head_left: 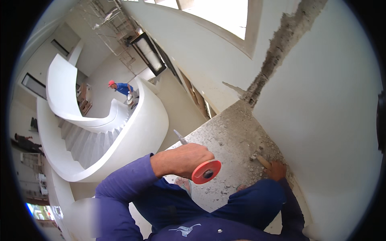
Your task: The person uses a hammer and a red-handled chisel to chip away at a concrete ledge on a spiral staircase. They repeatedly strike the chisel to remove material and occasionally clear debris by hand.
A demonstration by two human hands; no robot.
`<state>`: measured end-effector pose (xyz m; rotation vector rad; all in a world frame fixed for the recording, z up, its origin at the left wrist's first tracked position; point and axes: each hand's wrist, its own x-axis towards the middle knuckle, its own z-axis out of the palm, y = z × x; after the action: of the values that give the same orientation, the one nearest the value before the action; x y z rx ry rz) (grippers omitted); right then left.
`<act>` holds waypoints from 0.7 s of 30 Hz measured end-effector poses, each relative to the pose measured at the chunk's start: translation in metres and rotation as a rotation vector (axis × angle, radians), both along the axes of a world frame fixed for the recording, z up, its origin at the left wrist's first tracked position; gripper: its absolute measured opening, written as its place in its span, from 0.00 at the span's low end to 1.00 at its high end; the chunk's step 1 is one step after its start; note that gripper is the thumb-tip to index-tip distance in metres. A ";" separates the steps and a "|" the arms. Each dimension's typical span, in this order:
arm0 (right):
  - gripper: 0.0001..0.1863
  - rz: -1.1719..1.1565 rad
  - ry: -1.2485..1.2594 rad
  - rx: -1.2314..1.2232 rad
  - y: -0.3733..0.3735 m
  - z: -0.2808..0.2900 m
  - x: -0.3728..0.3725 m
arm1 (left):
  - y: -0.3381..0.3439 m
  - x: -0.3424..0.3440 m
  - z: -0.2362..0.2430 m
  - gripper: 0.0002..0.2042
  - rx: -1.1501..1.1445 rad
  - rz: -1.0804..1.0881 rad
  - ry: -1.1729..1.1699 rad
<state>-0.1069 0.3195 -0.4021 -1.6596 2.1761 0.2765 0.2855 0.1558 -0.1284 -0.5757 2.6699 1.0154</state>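
Note:
My left hand (183, 159) is closed around a chisel (180, 137) with a round red hand guard (200, 176). The guard and struck end face me, and the narrow metal blade sticks out past the far side of my fist, held above the concrete ledge (229, 132). Low at the right, my right hand (277, 171) grips the wooden handle of a hammer (263, 162). Its head rests on or just over the rubble-strewn ledge, close to the white wall. Broken chips and dust (257, 140) lie around it.
A rough broken groove (273, 52) runs up the white wall (329, 92) from the ledge corner. Left of the ledge is a drop to a lower level, with a curved white staircase (148, 116), a person in a red cap (122, 88) and scaffolding (114, 36). A window (221, 16) stands above.

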 end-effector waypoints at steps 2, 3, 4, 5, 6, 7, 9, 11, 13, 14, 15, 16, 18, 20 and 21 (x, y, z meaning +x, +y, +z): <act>0.23 0.059 0.015 -0.053 -0.035 0.031 0.002 | -0.001 -0.007 0.019 0.09 -0.044 -0.053 0.003; 0.22 0.129 -0.018 -0.191 -0.061 0.057 0.008 | 0.001 -0.012 0.011 0.09 -0.109 -0.076 -0.004; 0.21 0.188 -0.049 -0.325 -0.089 0.091 0.021 | 0.004 -0.008 0.009 0.10 -0.143 -0.098 0.049; 0.21 0.290 -0.011 -0.466 -0.115 0.122 0.035 | 0.010 -0.008 0.006 0.10 -0.126 -0.107 0.070; 0.22 0.383 0.024 -0.601 -0.141 0.145 0.051 | 0.014 -0.007 -0.002 0.10 -0.100 -0.122 0.095; 0.21 0.516 0.165 -0.691 -0.165 0.165 0.063 | 0.020 -0.007 -0.009 0.09 -0.073 -0.145 0.111; 0.19 0.719 0.464 -0.804 -0.212 0.181 0.078 | 0.030 -0.007 -0.024 0.09 -0.017 -0.202 0.148; 0.17 0.716 0.807 -0.689 -0.259 0.174 0.059 | 0.039 -0.003 -0.019 0.09 -0.015 -0.261 0.204; 0.19 0.802 1.110 -0.694 -0.287 0.155 0.030 | 0.046 -0.002 -0.019 0.10 -0.001 -0.316 0.225; 0.19 0.738 1.125 -0.676 -0.293 0.155 0.026 | 0.047 -0.002 -0.020 0.12 0.007 -0.351 0.221; 0.19 0.687 1.115 -0.651 -0.293 0.149 0.029 | 0.051 0.001 -0.020 0.14 0.037 -0.371 0.218; 0.20 0.628 1.108 -0.634 -0.295 0.141 0.034 | 0.054 0.006 -0.021 0.15 0.052 -0.363 0.196; 0.20 0.549 1.109 -0.606 -0.294 0.131 0.048 | 0.061 0.012 -0.025 0.15 0.060 -0.355 0.188; 0.21 0.475 1.120 -0.574 -0.292 0.129 0.055 | 0.059 0.017 -0.023 0.13 0.077 -0.344 0.194; 0.21 0.446 1.121 -0.550 -0.293 0.130 0.057 | 0.057 0.019 -0.016 0.12 0.096 -0.330 0.209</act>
<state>-0.0502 0.0265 -0.2719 -2.7685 2.7244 1.0084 0.3046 0.2123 -0.1446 -0.0048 2.7458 1.1473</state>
